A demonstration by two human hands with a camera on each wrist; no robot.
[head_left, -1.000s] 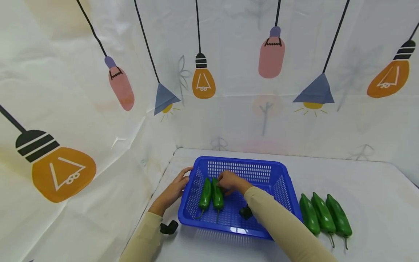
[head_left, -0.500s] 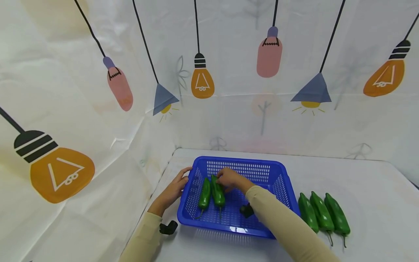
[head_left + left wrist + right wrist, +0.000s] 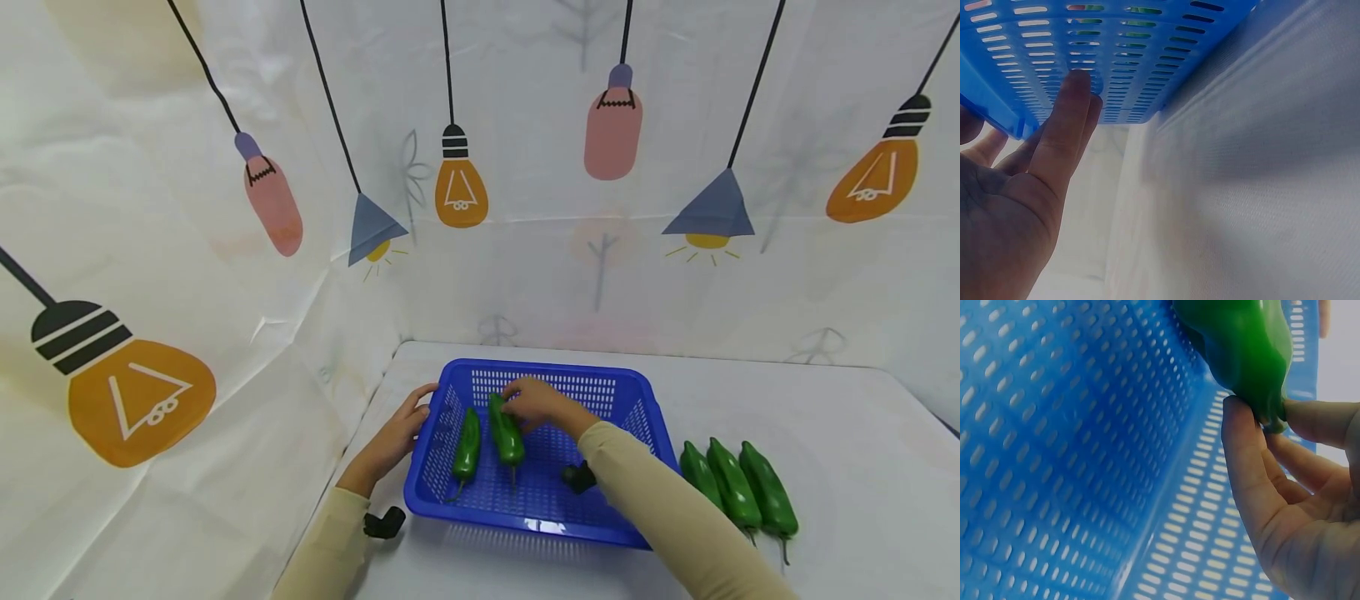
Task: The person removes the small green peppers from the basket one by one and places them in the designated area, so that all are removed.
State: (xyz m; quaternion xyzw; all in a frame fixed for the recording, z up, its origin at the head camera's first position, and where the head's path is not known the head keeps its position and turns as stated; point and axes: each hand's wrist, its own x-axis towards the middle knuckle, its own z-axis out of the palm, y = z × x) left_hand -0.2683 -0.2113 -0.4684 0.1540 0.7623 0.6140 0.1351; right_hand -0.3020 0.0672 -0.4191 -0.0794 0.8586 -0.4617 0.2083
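Note:
In the head view, my right hand [image 3: 543, 402] pinches a long green chili pepper [image 3: 510, 446] near its far end, inside the blue basket [image 3: 480, 511]. The right wrist view has thumb and fingers on the narrow tip of this pepper [image 3: 1250, 353]. A second green pepper [image 3: 467, 446] lies to its left on the basket floor. My left hand [image 3: 396, 435] is at the basket's left side. Seen from the left wrist, straight fingers [image 3: 1063, 137] of this hand touch the perforated outer wall [image 3: 1110, 69].
Three more green peppers [image 3: 738, 487] lie side by side on the white table [image 3: 847, 467], right of the basket. A white sheet printed with lamps [image 3: 525, 275] hangs behind and to the left. Black devices [image 3: 385, 522] sit at both wrists.
The pinched pepper has shifted right and toward the back, widening the gap from the other pepper. My right hand moved with it. The left hand stays at the basket's side.

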